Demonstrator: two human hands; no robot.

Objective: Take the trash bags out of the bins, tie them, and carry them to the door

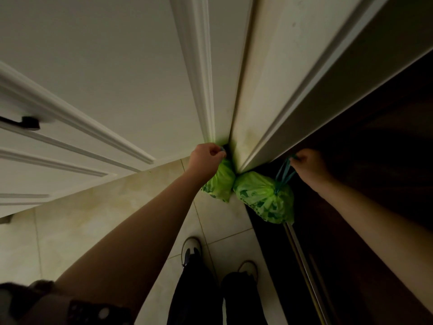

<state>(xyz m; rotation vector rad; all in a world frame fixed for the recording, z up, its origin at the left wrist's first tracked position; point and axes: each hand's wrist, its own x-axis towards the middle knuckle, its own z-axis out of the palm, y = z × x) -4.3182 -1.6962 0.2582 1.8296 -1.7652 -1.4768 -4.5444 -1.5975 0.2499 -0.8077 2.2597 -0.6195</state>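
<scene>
Two green tied trash bags hang low at the foot of a white door frame (257,90). My left hand (206,158) is closed on the top of the left bag (220,181), which sits against the frame's base over the tiled floor. My right hand (309,165) grips the teal drawstring loops of the right bag (264,198), which is over the dark threshold beside the frame. The two bags touch each other.
A white panelled door (82,95) with a black handle (25,123) stands at the left. The dark door (375,184) fills the right, with a metal threshold strip (302,261) along the floor. My shoes (191,250) stand on beige tiles just behind the bags.
</scene>
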